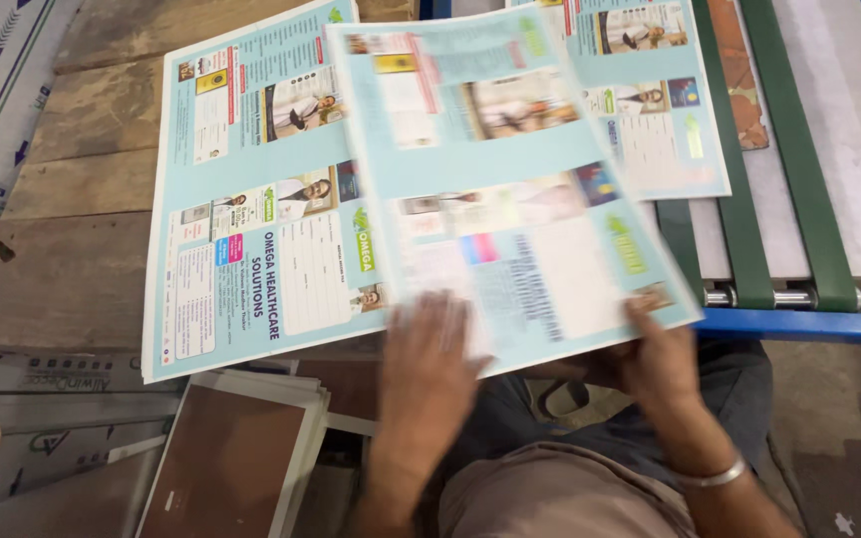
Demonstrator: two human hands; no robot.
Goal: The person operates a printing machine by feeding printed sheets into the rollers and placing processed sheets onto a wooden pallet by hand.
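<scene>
Two hands on one printed sheet: I see left hand (430, 349) and right hand (662, 351) pinching the blurred top sheet (510, 189) at 6 o'clock, one sheet (251, 199) already flat on the table (72, 259) at 9, another (650, 90) waiting on the conveyor (799, 199) at 1.

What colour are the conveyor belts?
Green belts, clearest in the head view.

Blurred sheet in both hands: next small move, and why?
Probably lower the printed sheet leftward onto the stack of sheets on the wooden table. Both the left hand and the right hand grip its near edge, and it overlaps that stack.
</scene>
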